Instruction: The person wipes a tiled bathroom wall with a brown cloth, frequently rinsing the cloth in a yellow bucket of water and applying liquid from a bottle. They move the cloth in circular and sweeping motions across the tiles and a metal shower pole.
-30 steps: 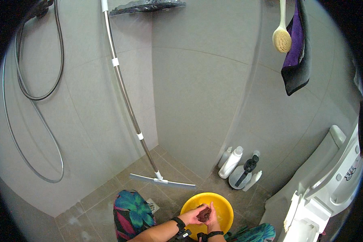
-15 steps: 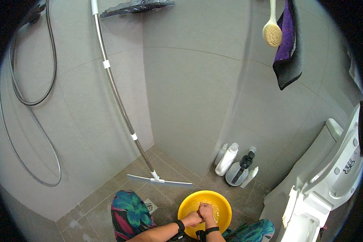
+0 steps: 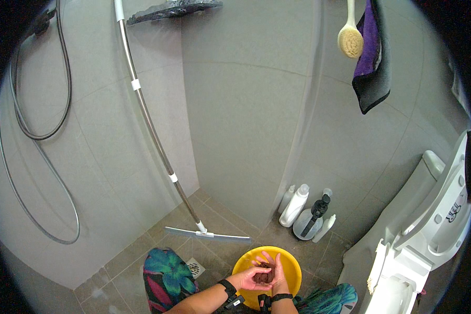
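Observation:
Over a yellow basin [image 3: 295,267], both my hands meet around a small dark reddish-brown crumpled thing [image 3: 265,273], perhaps cloth; its exact kind is not clear. My left hand [image 3: 250,279] curves round it from the left, with thumb and fingers on it. From the right, my right hand [image 3: 278,268] cups it against the palm, its fingers partly spread. Black bands circle both wrists. Much of the basin's inside lies hidden behind the hands and forearms.
A floor squeegee [image 3: 208,234] leans on the wall ahead. Several bottles, among them a white bottle [image 3: 294,205] and a black-topped pump bottle [image 3: 309,224], stand beyond the basin. The toilet [image 3: 369,267] is at right, a floor drain [image 3: 194,268] at left. A brush [image 3: 350,42] hangs above.
My hands were pressed together like fists, low in the basin. Now they have opened out, and the dark brown crumpled thing shows between them.

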